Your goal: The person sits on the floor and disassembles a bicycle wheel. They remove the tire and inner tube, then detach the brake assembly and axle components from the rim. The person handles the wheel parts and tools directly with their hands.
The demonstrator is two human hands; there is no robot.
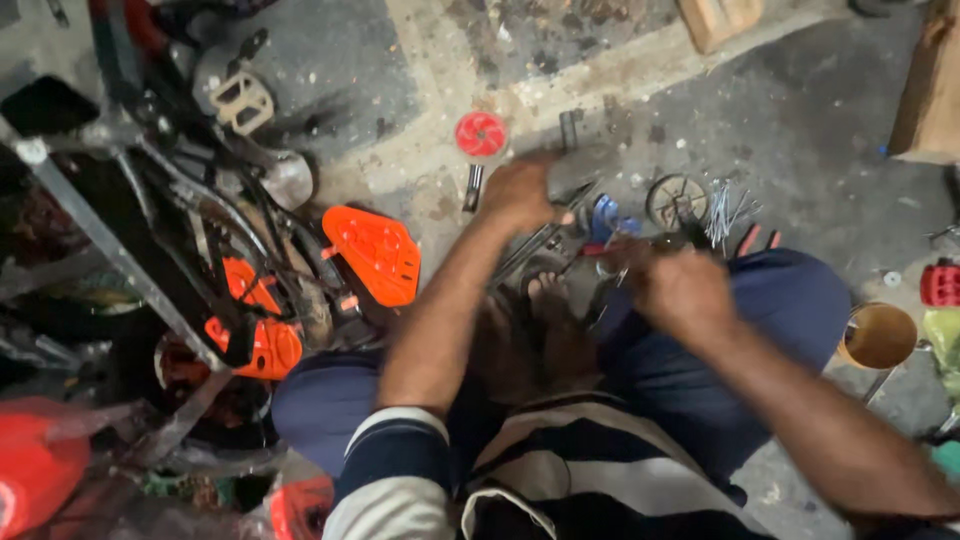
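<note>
I sit on the ground with my knees spread. My left hand is closed around dark metal rods or a long tool that slants down toward my feet. My right hand is closed on a small metal part near a blue-handled tool; motion blur hides exactly what it grips. The two hands are close together above my bare feet.
A small bicycle frame with orange plastic panels lies at the left. A red round disc, a small wheel, loose spokes, a tin cup and wooden blocks lie on the concrete floor.
</note>
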